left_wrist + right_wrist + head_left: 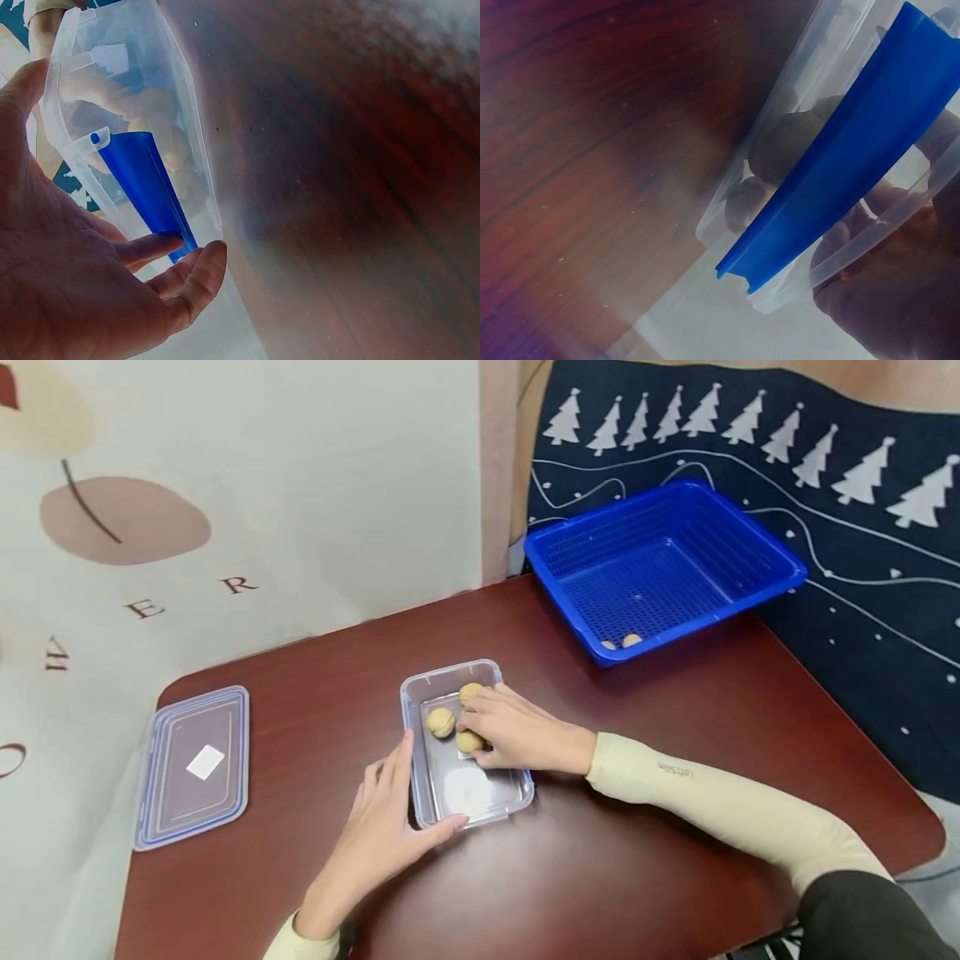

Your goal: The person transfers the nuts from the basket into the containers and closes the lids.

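Note:
A clear plastic box [442,810] stands uncovered on the table, with blue latches along its sides. Inside it, one walnut [441,722] lies near the left wall and another walnut [471,693] toward the far end. My right hand [517,731] reaches over the right rim and grips a third walnut [470,742] between thumb and fingers. The left hand [386,818] rests against the box's near left corner, fingers fairly straight along the side and thumb at the near rim. In the left wrist view, a blue latch [150,187] hangs beside those fingers.
Back right on the table stands a blue perforated basket [675,610], with two walnuts [632,641] visible at its near corner. A clear lid [168,777] with a blue edge lies at the left. Walls covered with printed cloth border the table's back and right.

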`<state>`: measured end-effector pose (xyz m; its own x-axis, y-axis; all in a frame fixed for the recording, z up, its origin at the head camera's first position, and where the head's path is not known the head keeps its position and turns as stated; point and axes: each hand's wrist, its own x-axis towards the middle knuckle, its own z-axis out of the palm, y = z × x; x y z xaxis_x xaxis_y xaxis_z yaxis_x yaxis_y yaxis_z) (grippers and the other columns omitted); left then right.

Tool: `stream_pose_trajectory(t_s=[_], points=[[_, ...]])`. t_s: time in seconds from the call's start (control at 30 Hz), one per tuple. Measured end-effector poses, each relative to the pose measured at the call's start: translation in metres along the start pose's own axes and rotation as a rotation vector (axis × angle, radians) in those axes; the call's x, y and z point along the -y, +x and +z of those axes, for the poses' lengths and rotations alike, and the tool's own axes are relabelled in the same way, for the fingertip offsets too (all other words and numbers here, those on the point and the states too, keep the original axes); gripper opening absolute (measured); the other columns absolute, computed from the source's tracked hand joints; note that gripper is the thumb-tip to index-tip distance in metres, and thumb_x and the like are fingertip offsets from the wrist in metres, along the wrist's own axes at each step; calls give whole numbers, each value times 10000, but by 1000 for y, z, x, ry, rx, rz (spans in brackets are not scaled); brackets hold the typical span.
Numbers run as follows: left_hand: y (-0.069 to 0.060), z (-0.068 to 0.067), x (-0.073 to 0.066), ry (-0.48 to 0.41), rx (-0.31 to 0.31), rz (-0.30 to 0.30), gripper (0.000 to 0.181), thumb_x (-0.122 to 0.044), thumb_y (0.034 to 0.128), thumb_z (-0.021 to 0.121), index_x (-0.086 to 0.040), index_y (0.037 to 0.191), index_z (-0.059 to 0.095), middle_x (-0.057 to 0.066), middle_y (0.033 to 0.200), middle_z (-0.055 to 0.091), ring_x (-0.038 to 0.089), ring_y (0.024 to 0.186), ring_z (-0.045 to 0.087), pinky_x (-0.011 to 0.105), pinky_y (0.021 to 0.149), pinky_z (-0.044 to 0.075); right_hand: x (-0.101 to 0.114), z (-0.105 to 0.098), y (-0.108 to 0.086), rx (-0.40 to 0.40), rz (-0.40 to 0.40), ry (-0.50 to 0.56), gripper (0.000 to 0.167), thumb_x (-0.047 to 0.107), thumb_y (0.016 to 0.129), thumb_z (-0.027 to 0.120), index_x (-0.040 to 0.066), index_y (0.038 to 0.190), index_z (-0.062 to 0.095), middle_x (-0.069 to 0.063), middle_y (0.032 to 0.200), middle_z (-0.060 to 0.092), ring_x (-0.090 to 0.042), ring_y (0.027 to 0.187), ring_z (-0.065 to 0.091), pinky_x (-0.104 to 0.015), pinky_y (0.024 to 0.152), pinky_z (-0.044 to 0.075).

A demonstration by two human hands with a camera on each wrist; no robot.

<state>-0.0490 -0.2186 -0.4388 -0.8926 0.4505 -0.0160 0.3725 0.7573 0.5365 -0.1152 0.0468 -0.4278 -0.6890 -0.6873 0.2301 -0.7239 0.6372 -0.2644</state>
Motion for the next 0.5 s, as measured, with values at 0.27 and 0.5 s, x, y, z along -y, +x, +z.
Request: stream_pose_trajectory(t_s=[0.27,0.5], points=[[-2,-1,2,5,-11,-5,1294,-759,875,776,-169,1775,58,114,1740,331,400,1460,365,710,1093,381,3,4,4,5,10,-34,193,186,926,865,129,1081,767,23,994,677,-216,1037,560,-356,834,436],[-2,-2,3,13,-30,22,1296,-764,872,776,-124,1769,94,144,1725,361,391,1431,403,675,1092,403,-2,-6,-3,-58,-7,-11,132,169,957,816,136,1072,761,37,966,631,-195,974,537,-338,813,440]])
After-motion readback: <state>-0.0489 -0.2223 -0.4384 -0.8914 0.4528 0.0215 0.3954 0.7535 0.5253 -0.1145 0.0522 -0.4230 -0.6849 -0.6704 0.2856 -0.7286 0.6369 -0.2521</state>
